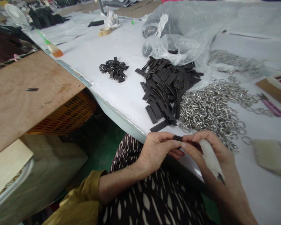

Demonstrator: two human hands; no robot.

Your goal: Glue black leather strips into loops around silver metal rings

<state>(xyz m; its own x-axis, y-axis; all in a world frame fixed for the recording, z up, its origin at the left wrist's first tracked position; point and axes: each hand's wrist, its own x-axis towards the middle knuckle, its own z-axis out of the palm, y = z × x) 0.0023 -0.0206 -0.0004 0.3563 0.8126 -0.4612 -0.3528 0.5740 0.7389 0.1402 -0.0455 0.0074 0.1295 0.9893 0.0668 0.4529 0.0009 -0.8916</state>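
Note:
Between the fingertips of both hands, at the table's near edge, is a small dark strip (178,137). My left hand (158,150) pinches its left part. My right hand (207,150) has its thumb and index finger against the right end, and also holds a white wrapped tool (211,161) under its fingers, dark tip pointing down. Just beyond lie a heap of dark strips (165,84) and a heap of silver metal rings (208,107). A smaller group of dark pieces with rings attached (114,69) sits further left.
A clear plastic bag (175,40) lies behind the strips. Pink-handled snips (273,107), a cardboard box (276,89) and a beige block (271,156) are at right. Tape (104,31) and a bottle with orange liquid (54,50) stand further back. A wooden board (30,93) is at left.

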